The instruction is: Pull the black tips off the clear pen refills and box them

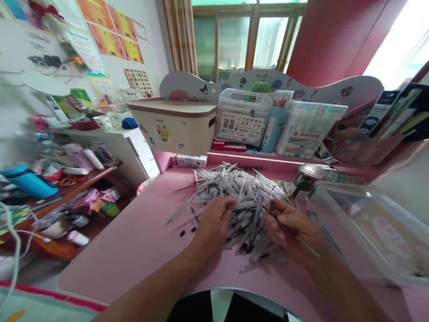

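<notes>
A large loose pile of clear and white pen parts covers the middle of the pink desk: barrels, thin refills and small black caps. My right hand, at the pile's right side, is closed around a thin pen refill. Its dark end points up and left past my fingertips, and its pale end sticks out below my hand. My left hand is over the left part of the pile, thumb and fingers pinched together. What is between those fingertips, if anything, is too small to make out. Two black caps lie left of that hand.
On the right stand a drink can and a clear plastic bin. A shelf behind the pile carries a beige lidded box, a marker case and a pen holder. Cluttered shelves are at the left.
</notes>
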The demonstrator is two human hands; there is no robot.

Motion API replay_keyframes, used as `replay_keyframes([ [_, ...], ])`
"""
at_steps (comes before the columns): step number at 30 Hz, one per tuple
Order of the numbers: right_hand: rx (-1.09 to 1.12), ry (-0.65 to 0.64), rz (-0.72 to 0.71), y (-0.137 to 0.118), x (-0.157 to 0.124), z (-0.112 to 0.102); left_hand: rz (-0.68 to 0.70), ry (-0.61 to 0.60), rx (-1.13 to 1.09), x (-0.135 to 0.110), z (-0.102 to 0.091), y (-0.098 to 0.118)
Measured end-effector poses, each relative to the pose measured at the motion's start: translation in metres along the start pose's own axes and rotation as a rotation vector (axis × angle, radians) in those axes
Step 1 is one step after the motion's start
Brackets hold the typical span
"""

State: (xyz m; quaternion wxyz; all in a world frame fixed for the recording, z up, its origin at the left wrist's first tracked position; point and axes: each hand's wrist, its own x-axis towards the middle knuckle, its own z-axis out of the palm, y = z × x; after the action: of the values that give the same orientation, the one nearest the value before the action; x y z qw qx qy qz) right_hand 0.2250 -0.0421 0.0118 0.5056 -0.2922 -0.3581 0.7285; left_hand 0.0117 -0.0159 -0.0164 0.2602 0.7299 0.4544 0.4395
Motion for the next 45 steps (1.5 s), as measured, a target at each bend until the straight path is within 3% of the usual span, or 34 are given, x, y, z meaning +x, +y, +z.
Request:
replay_keyframes([
  [6,0.091,-0.028,0.056,0.0,0.0,-0.004,0.079,0.011,0.069,0.001,0.0,-0.003],
  [13,0.137,-0.037,0.066,-0.002,-0.001,-0.008,0.043,0.028,0.12,0.003,-0.002,-0.002],
  [22,0.137,-0.007,0.161,-0.003,-0.001,-0.015,0.161,-0.046,0.162,0.003,-0.005,0.0],
  [28,0.087,0.104,0.01,-0.002,0.001,-0.011,0.119,-0.06,0.066,0.002,-0.005,0.004],
  [32,-0.108,0.198,-0.142,0.007,0.005,-0.005,0.117,-0.078,0.05,0.001,-0.005,0.005],
  [35,-0.361,0.292,-0.249,0.016,0.007,-0.005,0.142,-0.162,0.071,0.0,-0.004,0.005],
  [39,-0.774,0.213,-0.349,0.019,0.005,-0.007,0.208,-0.276,0.025,-0.002,-0.004,0.007],
  [42,-0.935,0.159,-0.41,0.015,0.002,-0.008,0.099,-0.26,-0.09,-0.002,-0.005,0.01],
  [45,-1.154,0.21,-0.441,0.011,0.002,-0.011,-0.065,-0.195,-0.275,-0.001,-0.007,0.01],
])
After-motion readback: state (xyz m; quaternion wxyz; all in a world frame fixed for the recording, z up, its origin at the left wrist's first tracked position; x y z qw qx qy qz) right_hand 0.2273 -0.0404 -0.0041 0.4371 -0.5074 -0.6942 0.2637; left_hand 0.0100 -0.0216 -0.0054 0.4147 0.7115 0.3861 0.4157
